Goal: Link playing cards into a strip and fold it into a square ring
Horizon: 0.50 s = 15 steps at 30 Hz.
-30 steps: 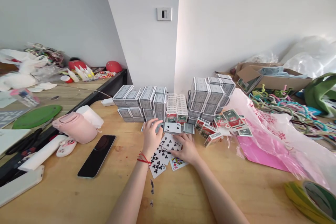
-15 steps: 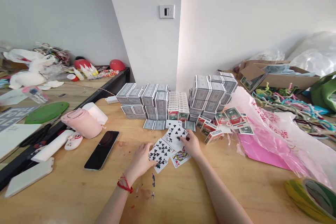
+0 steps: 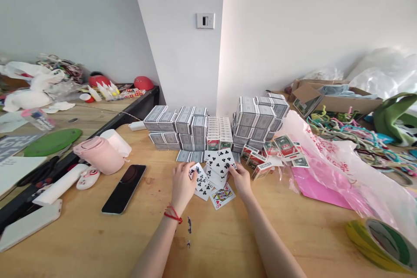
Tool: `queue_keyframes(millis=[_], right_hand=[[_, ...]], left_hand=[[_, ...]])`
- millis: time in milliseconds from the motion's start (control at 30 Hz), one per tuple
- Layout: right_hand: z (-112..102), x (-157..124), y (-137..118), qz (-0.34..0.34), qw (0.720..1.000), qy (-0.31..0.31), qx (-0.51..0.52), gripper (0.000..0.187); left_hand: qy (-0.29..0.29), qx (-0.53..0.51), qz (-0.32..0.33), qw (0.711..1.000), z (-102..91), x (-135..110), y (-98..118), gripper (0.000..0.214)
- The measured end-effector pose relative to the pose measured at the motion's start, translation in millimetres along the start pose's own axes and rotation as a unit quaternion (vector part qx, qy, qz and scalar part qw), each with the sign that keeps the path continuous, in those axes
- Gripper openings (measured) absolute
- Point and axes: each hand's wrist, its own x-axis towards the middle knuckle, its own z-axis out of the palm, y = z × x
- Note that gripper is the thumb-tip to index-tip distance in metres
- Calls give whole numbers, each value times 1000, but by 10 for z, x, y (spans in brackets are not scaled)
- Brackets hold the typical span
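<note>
My left hand (image 3: pixel 183 186), with a red string bracelet on its wrist, pinches a tilted club playing card (image 3: pixel 201 186) between thumb and fingers. On the right, my right hand (image 3: pixel 241 181) grips the edge of a six of clubs (image 3: pixel 225 154), its dark-nailed thumb on the face. That card overlaps another white card behind it. Below, more cards (image 3: pixel 215 179) lie partly covered. Face up on the table between my hands is a queen of hearts (image 3: pixel 223 196). Face-down cards (image 3: pixel 190 156) lie in a row just beyond.
Stacked grey-backed decks (image 3: pixel 192 127) and boxed decks (image 3: pixel 220 130) stand against the wall; another tall stack (image 3: pixel 256 119) is to their right. Loose card boxes (image 3: pixel 260 165), pink plastic (image 3: pixel 321 189) and yellow tape (image 3: pixel 374 243) lie right. A phone (image 3: pixel 124 189) and pink roll (image 3: pixel 99 155) lie left.
My left hand has moved away from me and its card has turned. My right hand has swung the six of clubs into a flatter, sideways position, uncovering cards beneath. The view has shifted slightly.
</note>
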Motion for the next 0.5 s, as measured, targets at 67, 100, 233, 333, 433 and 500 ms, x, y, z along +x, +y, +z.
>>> queue_keyframes(millis=[67,100,233,333,433,500], right_hand=[[-27,-18,-20,-3,1000,13,20,37],[-39,-32,-30,-2,999,15,29,36],[-57,-110,-44,36,996,0,81,34],[-34,-181,-15,71,989,-7,128,35],[-7,-232,27,87,988,-13,130,38],[5,-243,48,97,988,-29,117,39]], left_hand=[[33,-21,30,999,97,41,77,33],[31,-46,46,997,146,57,120,34],[-13,-205,18,979,361,58,250,21],[-45,-332,-89,938,513,-6,252,18],[-53,-416,-179,890,607,-71,204,21],[-56,-465,-218,856,633,-92,183,21]])
